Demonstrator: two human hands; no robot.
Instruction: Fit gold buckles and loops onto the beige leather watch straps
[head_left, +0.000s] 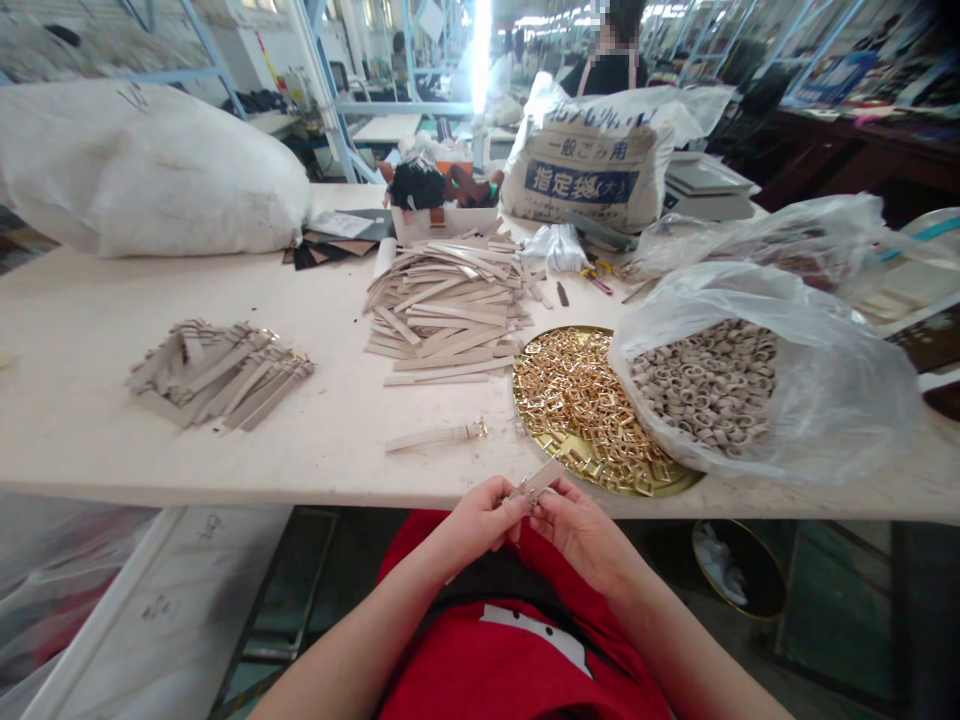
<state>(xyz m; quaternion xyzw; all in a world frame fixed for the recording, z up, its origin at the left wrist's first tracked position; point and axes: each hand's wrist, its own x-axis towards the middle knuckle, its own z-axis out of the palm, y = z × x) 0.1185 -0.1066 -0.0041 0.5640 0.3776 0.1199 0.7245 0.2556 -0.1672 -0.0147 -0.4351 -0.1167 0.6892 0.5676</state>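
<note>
At the table's front edge my left hand point(487, 515) and my right hand point(574, 525) meet, fingers pinched together. Between them is a beige strap point(544, 477), its free end pointing up and right. A small gold buckle seems to sit at the fingertips, mostly hidden by them. Just beyond lies a single strap with a buckle point(435, 437). To the right, a round gold tray point(566, 455) bears a heap of gold buckles point(577, 385). A clear plastic bag point(832, 400) full of small beige loops point(705, 385) rests partly over the tray.
Loose beige straps point(450, 300) are piled mid-table. Buckled straps point(221, 375) lie stacked at left. Behind stand a large white sack point(150, 170), a printed bag point(585, 170) and a box of dark items point(442, 215). A person point(611, 60) is in the background.
</note>
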